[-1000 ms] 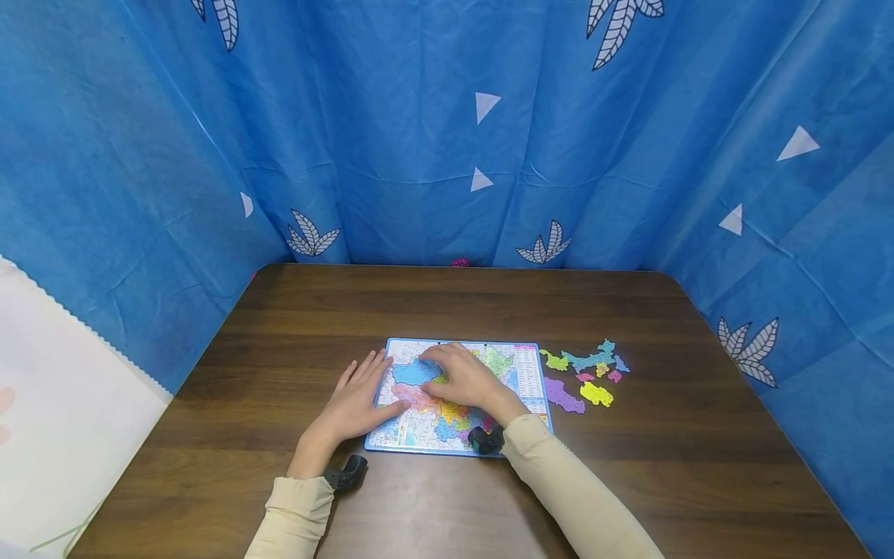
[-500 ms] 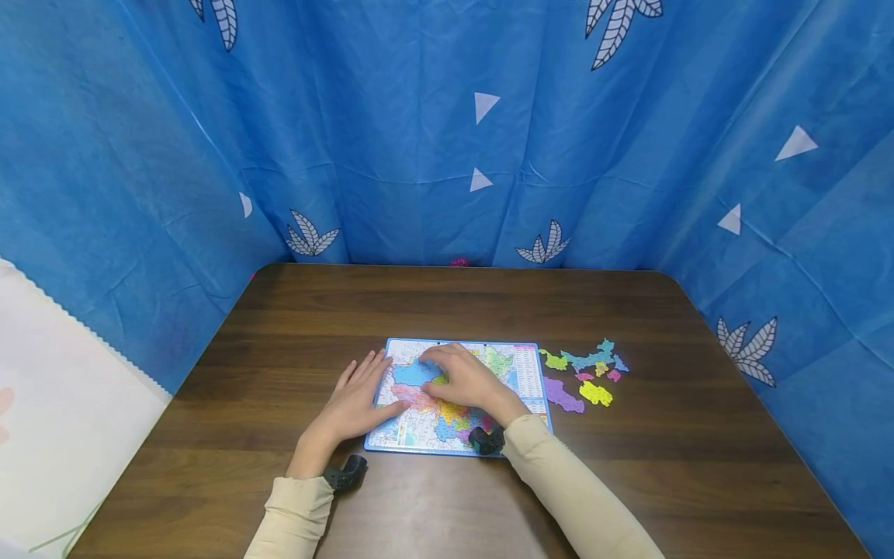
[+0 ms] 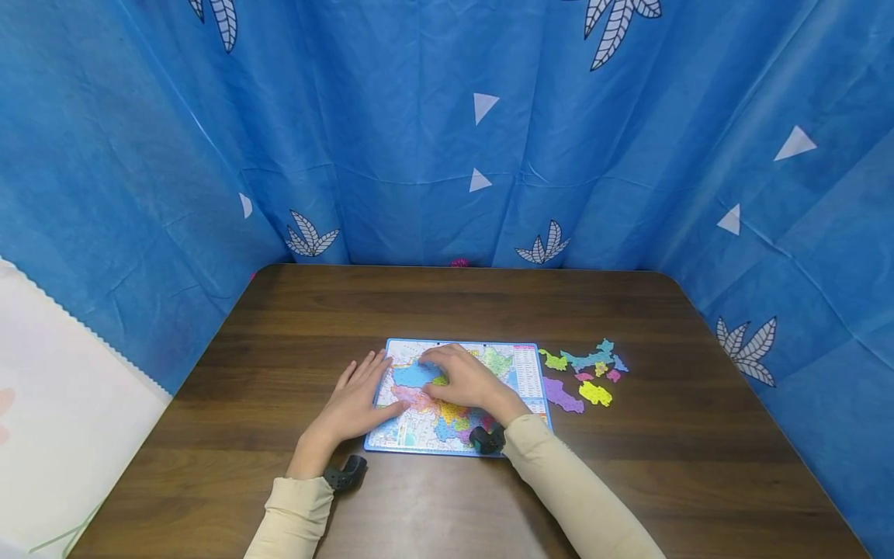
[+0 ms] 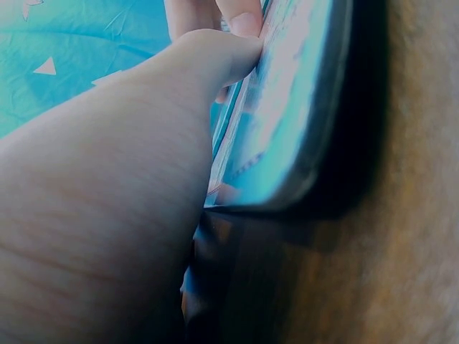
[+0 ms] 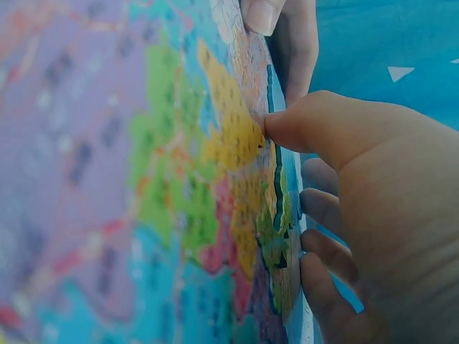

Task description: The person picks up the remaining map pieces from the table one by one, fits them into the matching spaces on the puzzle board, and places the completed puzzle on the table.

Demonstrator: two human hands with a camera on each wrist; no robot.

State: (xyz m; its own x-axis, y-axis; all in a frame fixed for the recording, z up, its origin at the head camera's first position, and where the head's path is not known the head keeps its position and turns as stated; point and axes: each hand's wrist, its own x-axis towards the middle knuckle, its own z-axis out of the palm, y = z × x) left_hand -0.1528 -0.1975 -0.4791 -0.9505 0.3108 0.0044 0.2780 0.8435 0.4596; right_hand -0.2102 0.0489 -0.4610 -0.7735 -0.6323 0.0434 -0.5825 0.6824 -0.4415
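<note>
ok so the map board (image 3: 532,388) is lying on the brown table (image 3: 209,435), a bit below the middle of the frame. The left hand (image 3: 355,407) is laid over the board's left edge, fingers spread and pretty straight, thumb out over the map, so it's not gripping anything and I'd guess it's just there for steadying. The right hand (image 3: 464,378) is arched over the middle of the map, thumb and fingers apart, tips down around the blue region (image 3: 410,375). Can't tell if it's actually pinching a piece under there, the hand hides too much

My read is that this is the seating step, i.e. nudging one piece into place. The loose ones are right of centre in the frame: purple piece (image 3: 562,395) and light green piece (image 3: 555,361) right up by the board's right edge, then teal piece (image 3: 590,359), yellow piece (image 3: 596,394) and a little pink piece (image 3: 614,376) further right. Imo the next move calls for checking everything's flush with the board held steady, then reaching over for another loose one, and the pink one looks fiddly to pick up
</note>
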